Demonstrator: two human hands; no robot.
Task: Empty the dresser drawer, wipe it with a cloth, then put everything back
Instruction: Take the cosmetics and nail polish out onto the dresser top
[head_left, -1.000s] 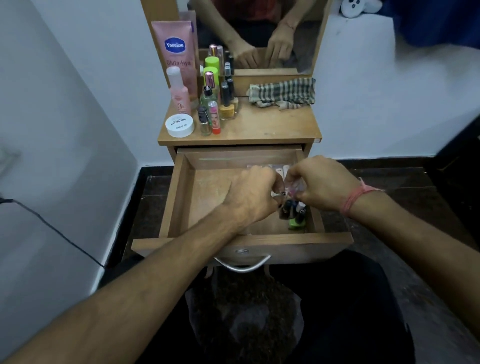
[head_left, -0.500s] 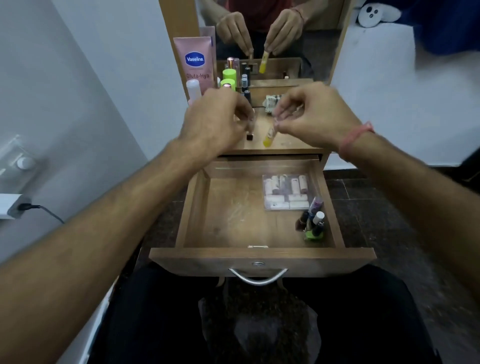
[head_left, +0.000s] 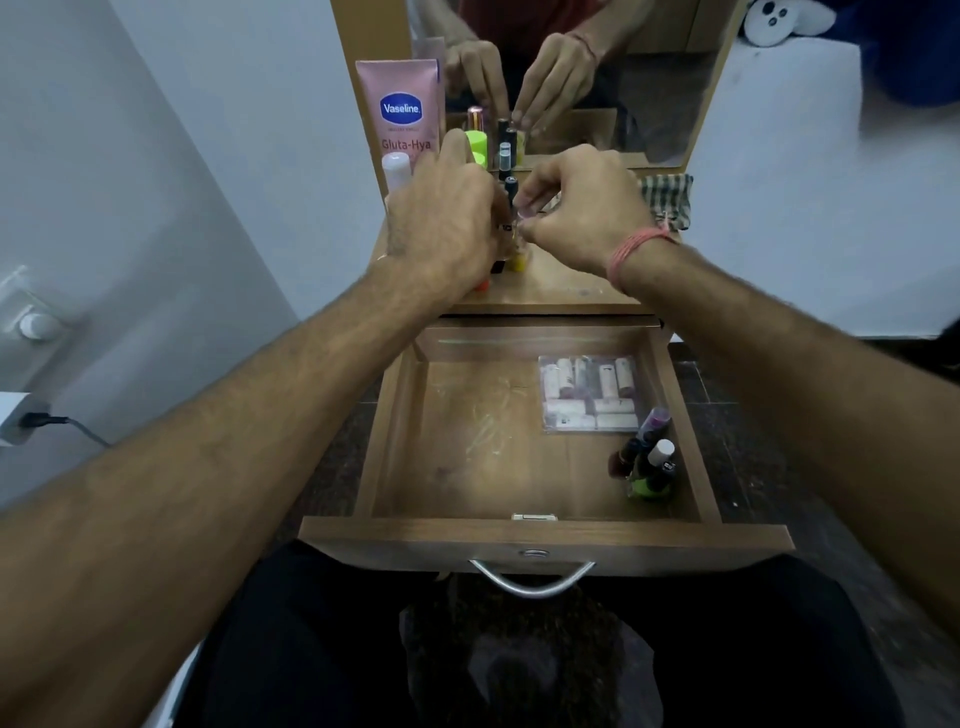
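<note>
The drawer (head_left: 545, 535) stands open, a packet (head_left: 589, 393) and bottles (head_left: 647, 462) inside. Beyond, on the dresser top (head_left: 566, 291), left hand (head_left: 441, 218) and right hand (head_left: 582, 208) each pinch a small bottle: set them upright, clear of neighbours.

"Vaseline" in a blue badge, "Gluta-Hya" beneath it, both on the pink tube (head_left: 402, 111)

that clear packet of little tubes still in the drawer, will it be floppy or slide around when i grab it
The clear plastic packet of small white tubes probably flexes rather than lifts stiffly, since it looks like thin film. The tubes lie loose at mixed angles, so they may shift inside. Lying flat on the smooth wooden drawer floor, it likely slides if pushed.
</note>
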